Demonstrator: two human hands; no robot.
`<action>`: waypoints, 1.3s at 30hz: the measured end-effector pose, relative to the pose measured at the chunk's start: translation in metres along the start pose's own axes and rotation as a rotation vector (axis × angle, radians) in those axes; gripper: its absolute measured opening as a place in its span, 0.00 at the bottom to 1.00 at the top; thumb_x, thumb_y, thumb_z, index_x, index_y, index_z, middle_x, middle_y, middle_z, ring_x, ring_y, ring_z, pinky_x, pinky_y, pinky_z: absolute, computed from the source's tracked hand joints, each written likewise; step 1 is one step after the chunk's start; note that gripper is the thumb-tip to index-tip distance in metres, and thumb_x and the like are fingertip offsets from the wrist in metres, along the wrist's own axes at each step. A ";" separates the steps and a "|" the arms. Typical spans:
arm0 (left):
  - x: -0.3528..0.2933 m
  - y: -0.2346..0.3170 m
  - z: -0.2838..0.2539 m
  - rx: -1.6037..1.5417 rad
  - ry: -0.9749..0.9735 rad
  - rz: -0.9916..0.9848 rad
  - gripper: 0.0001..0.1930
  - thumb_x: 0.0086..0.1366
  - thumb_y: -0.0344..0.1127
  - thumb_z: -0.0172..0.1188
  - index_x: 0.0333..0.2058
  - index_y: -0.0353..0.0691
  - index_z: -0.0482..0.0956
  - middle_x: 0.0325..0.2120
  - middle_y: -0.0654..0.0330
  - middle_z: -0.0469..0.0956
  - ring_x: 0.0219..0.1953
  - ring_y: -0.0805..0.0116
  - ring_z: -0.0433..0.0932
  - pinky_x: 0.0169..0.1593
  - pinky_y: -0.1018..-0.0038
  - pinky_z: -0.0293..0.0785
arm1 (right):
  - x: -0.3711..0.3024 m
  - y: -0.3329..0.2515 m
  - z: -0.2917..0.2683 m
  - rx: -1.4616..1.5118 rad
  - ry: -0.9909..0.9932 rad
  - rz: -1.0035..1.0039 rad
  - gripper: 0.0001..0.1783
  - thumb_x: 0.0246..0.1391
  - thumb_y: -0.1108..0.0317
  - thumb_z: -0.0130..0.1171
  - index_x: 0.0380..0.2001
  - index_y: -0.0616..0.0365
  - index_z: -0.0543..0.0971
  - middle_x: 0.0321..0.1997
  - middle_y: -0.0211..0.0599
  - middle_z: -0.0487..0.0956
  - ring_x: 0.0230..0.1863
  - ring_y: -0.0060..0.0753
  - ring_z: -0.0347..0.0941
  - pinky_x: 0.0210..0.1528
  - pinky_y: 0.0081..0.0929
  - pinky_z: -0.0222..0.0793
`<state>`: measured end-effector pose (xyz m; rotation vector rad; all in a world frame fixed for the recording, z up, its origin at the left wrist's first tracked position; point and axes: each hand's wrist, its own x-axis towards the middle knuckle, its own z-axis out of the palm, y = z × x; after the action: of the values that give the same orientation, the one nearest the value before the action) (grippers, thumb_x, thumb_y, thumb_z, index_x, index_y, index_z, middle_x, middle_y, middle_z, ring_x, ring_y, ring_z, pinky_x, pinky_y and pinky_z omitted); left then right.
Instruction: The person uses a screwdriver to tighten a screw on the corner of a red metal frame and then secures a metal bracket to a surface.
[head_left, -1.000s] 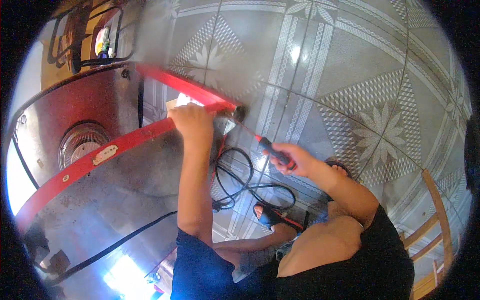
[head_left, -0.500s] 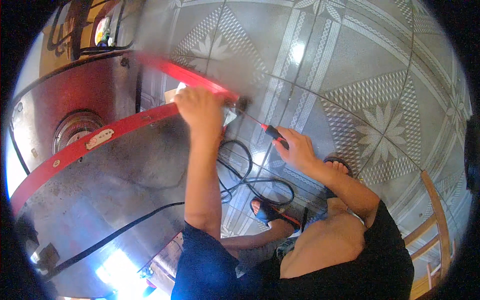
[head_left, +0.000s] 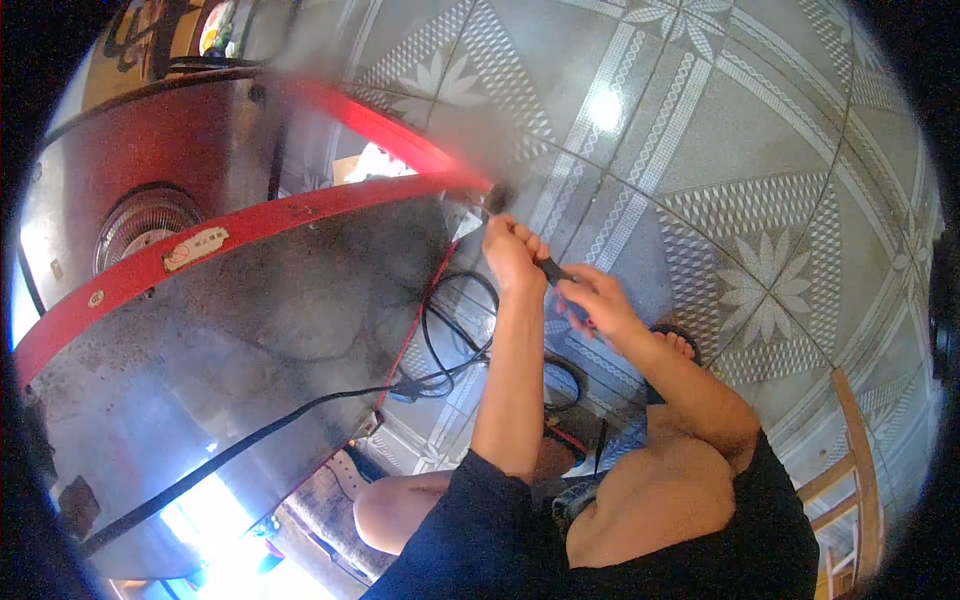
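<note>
A screwdriver with a black and red handle (head_left: pixel 552 270) slants up and left toward the corner of a large metal appliance. My right hand (head_left: pixel 600 302) is closed around the handle's rear. At the front of the screwdriver, my left hand (head_left: pixel 512 252) is closed around its shaft and hides most of it. Just beyond those fingers is a dark round part, a caster by its look (head_left: pixel 498 198), at the corner where the red edge strips (head_left: pixel 300 215) meet. A broad grey metal panel (head_left: pixel 290 320) of the appliance fills the left side.
A black cable (head_left: pixel 270 445) crosses the panel and loops on the patterned tile floor (head_left: pixel 610 200). A round wire-guarded grille (head_left: pixel 150 225) sits inside the appliance. My sandaled foot (head_left: pixel 678 340) is near my right hand. A wooden chair (head_left: pixel 855 460) stands at the right.
My left hand has left the red edge and moved right onto the front of the screwdriver. The right hand stays on its handle, slightly lower. The view has shifted slightly.
</note>
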<state>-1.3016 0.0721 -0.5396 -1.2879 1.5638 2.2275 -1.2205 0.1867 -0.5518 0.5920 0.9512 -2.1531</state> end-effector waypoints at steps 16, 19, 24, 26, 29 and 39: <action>-0.014 -0.017 0.008 -0.152 -0.037 0.042 0.12 0.61 0.42 0.41 0.23 0.43 0.61 0.10 0.67 0.51 0.12 0.75 0.53 0.17 0.76 0.53 | -0.004 0.007 -0.016 -0.174 -0.040 -0.058 0.20 0.51 0.52 0.48 0.34 0.60 0.68 0.16 0.34 0.71 0.13 0.30 0.67 0.14 0.22 0.59; -0.013 -0.017 0.003 -0.191 -0.101 0.017 0.12 0.61 0.43 0.40 0.24 0.42 0.61 0.10 0.68 0.51 0.12 0.75 0.52 0.17 0.76 0.53 | -0.009 0.009 -0.016 -0.100 0.012 -0.020 0.19 0.53 0.53 0.46 0.31 0.60 0.70 0.15 0.33 0.71 0.13 0.27 0.65 0.15 0.19 0.56; -0.014 -0.021 0.019 -0.124 0.069 0.071 0.14 0.61 0.45 0.40 0.22 0.43 0.61 0.09 0.68 0.50 0.12 0.75 0.50 0.17 0.77 0.49 | -0.012 0.012 -0.010 -0.670 0.195 -0.360 0.18 0.53 0.55 0.45 0.27 0.60 0.72 0.15 0.33 0.70 0.12 0.24 0.63 0.15 0.17 0.54; -0.012 -0.014 0.011 -0.149 0.028 0.025 0.15 0.61 0.45 0.40 0.20 0.44 0.59 0.09 0.68 0.49 0.12 0.75 0.50 0.16 0.77 0.48 | -0.011 0.006 -0.005 -0.513 0.151 -0.296 0.17 0.53 0.56 0.46 0.26 0.60 0.71 0.14 0.33 0.69 0.11 0.25 0.63 0.14 0.18 0.55; -0.011 -0.014 0.007 -0.238 -0.064 -0.036 0.16 0.61 0.46 0.41 0.17 0.45 0.56 0.08 0.68 0.49 0.11 0.76 0.49 0.16 0.76 0.46 | -0.009 0.001 -0.004 -0.364 0.105 -0.237 0.16 0.52 0.56 0.47 0.24 0.59 0.71 0.13 0.33 0.69 0.11 0.25 0.62 0.13 0.19 0.56; -0.008 -0.020 0.008 -0.044 0.044 0.082 0.15 0.62 0.44 0.40 0.18 0.46 0.58 0.09 0.69 0.47 0.12 0.75 0.49 0.20 0.76 0.50 | -0.002 -0.003 -0.004 -1.247 0.237 -0.329 0.17 0.42 0.57 0.56 0.29 0.58 0.66 0.20 0.50 0.74 0.26 0.59 0.69 0.27 0.49 0.63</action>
<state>-1.2898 0.0908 -0.5475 -1.3157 1.6191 2.3102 -1.2204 0.1921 -0.5518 0.0378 2.3138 -1.2963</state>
